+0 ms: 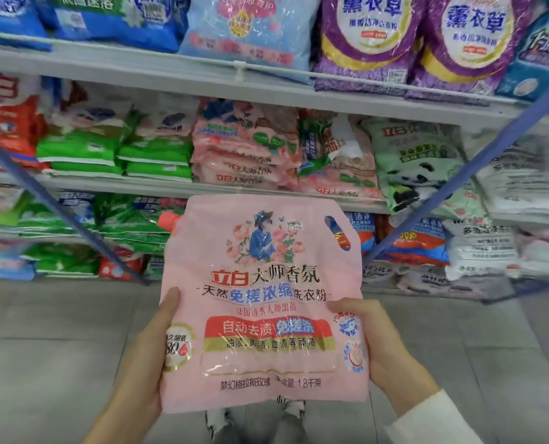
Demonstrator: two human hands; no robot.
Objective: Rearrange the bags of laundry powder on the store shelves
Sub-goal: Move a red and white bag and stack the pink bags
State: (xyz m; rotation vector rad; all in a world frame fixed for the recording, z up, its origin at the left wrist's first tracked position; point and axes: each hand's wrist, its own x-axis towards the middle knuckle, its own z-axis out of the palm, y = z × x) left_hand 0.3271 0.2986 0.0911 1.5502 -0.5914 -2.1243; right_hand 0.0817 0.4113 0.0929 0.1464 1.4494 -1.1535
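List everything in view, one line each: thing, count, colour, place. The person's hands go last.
held bag: one, pink with orange cap, upright before the shelves
purple bags: two, purple, top shelf right
light-blue bag: one, light blue, top shelf centre
blue bags: at least two, blue, top shelf left
pink stack: several bags, pink, middle shelf centre
panda bag: one, pale green, middle shelf right
green bags: several, green and white, middle shelf left
shelves: several tiers, pale grey, ahead
floor: grey tiles, below
left hand: one, grips held bag's lower left edge
right hand: one, white sleeve, grips its lower right edge
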